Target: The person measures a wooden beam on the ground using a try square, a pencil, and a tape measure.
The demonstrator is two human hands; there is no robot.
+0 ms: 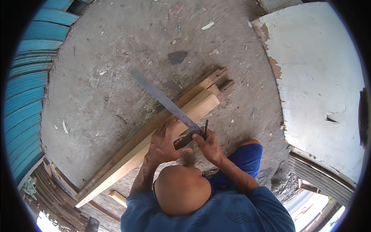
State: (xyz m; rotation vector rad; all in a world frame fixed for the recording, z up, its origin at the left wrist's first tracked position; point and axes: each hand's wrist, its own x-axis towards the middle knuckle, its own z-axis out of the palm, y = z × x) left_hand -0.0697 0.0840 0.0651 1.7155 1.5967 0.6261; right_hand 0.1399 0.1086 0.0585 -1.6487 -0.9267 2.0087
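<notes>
While left hand clasps flat metal square, right hand pinches slim dark stick.

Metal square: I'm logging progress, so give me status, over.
Left hand at handle; right hand holding square. Blade crosses pale beam. Dark flat scrap on floor beyond.

The person wears a blue shirt, slightly muted in tone, with darker striped patches on its cloth. Its left sleeve and right sleeve are the same blue and short, leaving the forearms bare down to the left hand and right hand, both ungloved. The shorts are a brighter, deeper blue that looks plain, their edge near a knee.
</notes>
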